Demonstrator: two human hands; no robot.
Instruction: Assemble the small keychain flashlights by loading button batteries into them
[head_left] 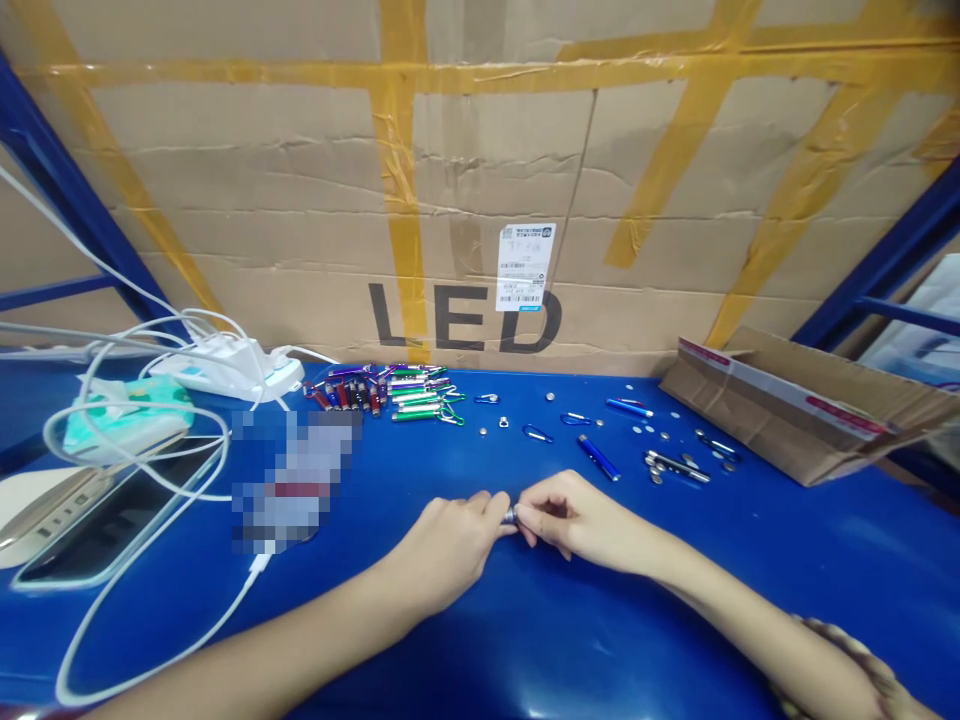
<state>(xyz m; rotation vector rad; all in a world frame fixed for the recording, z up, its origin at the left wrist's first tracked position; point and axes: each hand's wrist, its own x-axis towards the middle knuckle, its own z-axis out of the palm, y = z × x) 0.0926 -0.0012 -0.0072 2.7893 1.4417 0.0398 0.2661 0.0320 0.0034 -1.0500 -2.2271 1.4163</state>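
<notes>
My left hand point(448, 548) is wrapped round a small flashlight point(511, 515), most of which the fingers hide. Only a short, dark silvery end shows between my hands. Thumb and fingers of my right hand point(581, 520) pinch that end. Beyond my hands lie a blue flashlight tube point(598, 457), another blue tube point(630, 407) and a black one point(679, 466). Blue carabiner clips point(538, 434) and several button cells point(656, 478) are scattered around them. A small silvery part point(503, 422) lies straight ahead.
A pile of coloured flashlights with clips point(420, 411) lies at the back left. White cables, a power strip point(232, 368), a tissue pack point(135, 415) and phones point(112, 530) crowd the left. An open cardboard box point(795, 420) stands right; a large carton point(300, 230) walls the back.
</notes>
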